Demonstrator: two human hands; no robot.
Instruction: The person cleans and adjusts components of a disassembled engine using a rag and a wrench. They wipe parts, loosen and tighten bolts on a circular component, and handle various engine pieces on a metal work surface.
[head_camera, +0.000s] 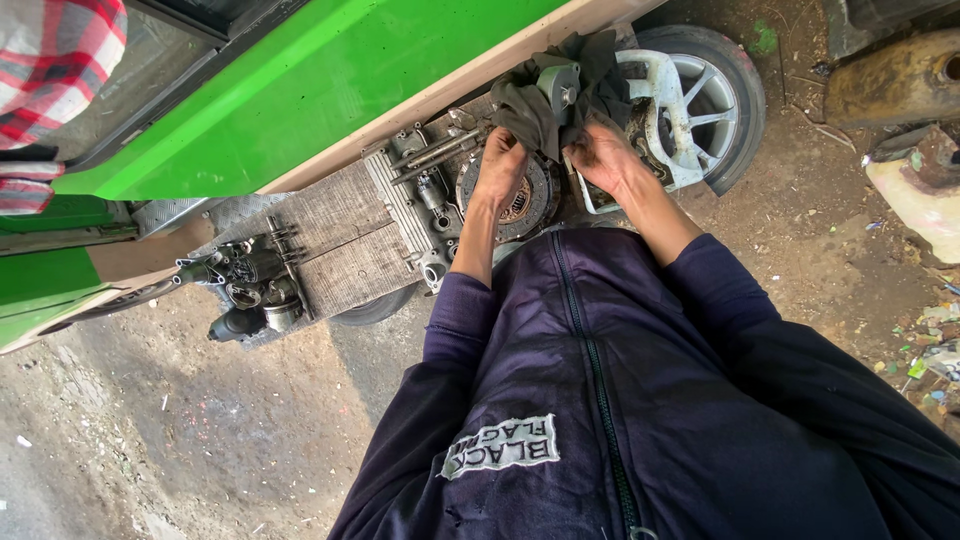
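Observation:
My left hand (500, 165) and my right hand (603, 155) both grip a dark grey rag (535, 100) that is wrapped around a small grey metal part (560, 85). The hands are close together above a round clutch plate (525, 205), which lies on a wooden board (340, 245) beside an engine casing (405, 195). Only the top of the metal part shows out of the rag.
A green vehicle body (300, 90) runs along the top left. A wheel with a silver rim (705, 100) lies to the right on dirt ground. Small engine parts (245, 290) sit at the board's left end. A person's checked sleeve (55, 60) is at the top left corner.

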